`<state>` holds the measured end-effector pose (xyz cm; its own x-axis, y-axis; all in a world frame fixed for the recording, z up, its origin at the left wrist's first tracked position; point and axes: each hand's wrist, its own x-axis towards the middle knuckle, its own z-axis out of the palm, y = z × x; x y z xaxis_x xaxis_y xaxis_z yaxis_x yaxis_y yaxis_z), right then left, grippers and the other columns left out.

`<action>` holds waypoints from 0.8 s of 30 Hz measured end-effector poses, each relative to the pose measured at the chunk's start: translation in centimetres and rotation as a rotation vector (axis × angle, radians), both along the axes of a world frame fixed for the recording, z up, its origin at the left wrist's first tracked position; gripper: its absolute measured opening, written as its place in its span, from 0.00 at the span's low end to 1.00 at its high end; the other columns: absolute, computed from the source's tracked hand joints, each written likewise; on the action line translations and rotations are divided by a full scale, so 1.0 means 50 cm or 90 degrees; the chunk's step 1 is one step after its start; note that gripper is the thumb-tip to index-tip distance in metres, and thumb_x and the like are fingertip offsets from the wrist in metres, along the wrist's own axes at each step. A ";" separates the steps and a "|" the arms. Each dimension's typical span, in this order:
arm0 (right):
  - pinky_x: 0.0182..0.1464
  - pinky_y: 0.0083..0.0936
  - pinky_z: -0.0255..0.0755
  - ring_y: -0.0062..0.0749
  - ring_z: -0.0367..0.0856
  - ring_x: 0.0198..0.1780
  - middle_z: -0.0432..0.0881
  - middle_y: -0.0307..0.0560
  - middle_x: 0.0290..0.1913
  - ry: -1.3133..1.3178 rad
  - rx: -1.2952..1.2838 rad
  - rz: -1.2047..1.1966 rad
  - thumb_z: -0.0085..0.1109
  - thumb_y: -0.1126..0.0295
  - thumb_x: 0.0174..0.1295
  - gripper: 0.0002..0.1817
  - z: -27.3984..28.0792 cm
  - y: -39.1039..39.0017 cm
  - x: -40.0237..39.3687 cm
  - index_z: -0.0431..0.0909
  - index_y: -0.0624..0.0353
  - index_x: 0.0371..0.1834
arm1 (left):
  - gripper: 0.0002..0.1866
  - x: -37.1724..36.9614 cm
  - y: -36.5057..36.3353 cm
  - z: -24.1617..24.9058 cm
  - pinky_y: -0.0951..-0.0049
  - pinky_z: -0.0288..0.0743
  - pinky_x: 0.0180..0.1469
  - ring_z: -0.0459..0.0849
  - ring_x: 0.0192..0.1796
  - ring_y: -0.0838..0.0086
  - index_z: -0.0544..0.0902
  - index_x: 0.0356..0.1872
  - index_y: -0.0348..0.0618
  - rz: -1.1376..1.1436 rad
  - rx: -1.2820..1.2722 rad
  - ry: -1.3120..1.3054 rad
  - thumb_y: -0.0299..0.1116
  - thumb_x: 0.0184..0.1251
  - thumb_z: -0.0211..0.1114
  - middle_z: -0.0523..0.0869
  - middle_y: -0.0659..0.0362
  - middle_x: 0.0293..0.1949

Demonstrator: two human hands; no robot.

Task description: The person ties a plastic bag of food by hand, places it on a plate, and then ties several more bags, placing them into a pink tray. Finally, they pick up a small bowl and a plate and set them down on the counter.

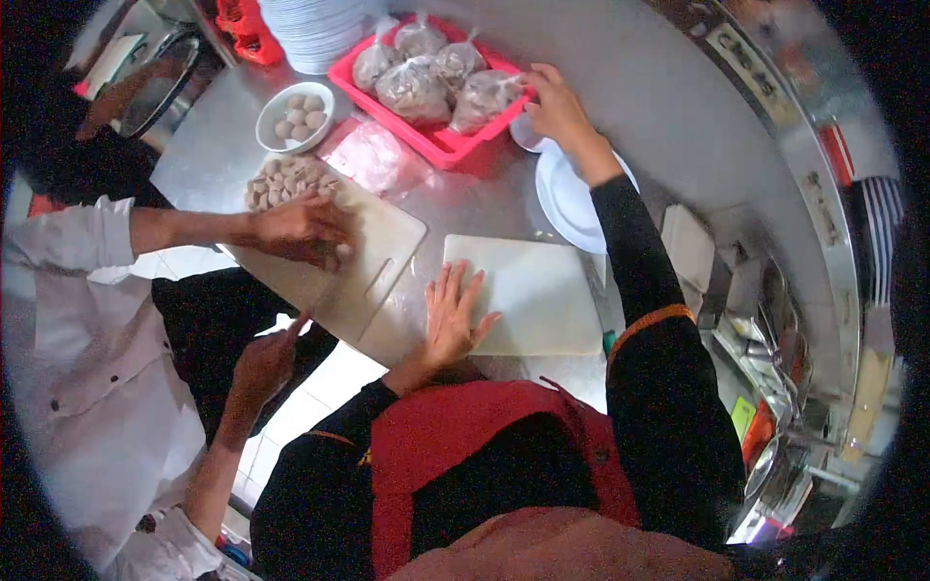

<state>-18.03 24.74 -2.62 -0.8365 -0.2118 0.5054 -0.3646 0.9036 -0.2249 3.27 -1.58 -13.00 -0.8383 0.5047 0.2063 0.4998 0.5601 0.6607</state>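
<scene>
My left hand (453,315) lies flat with fingers spread on the left edge of a white cutting board (542,295). Nothing is in it. Reaching far forward, my right hand (562,105) has its fingers closed over the right rim of a pink plastic basket (448,155). Several knotted clear bags (415,92) of greyish-brown food fill the basket; one bag (487,100) rests close to my right fingertips. Below my right wrist sits a white plate (572,198), partly covered by my forearm.
At left, a co-worker's hand (305,228) works over another cutting board (387,232) with cut round pieces (286,181). The co-worker's other hand (263,368) is lower down. Behind are a white bowl (267,121) of brownish balls, a pink plastic bag (373,155) and stacked plates (315,29).
</scene>
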 end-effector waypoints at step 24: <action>0.42 0.39 0.70 0.51 0.71 0.41 0.73 0.60 0.36 -0.182 0.066 -0.273 0.52 0.76 0.50 0.17 -0.211 0.046 0.806 0.71 0.63 0.46 | 0.36 0.009 -0.060 0.016 0.28 0.38 0.56 0.45 0.68 0.48 0.55 0.65 0.55 -0.087 -0.283 0.098 0.55 0.56 0.53 0.47 0.41 0.66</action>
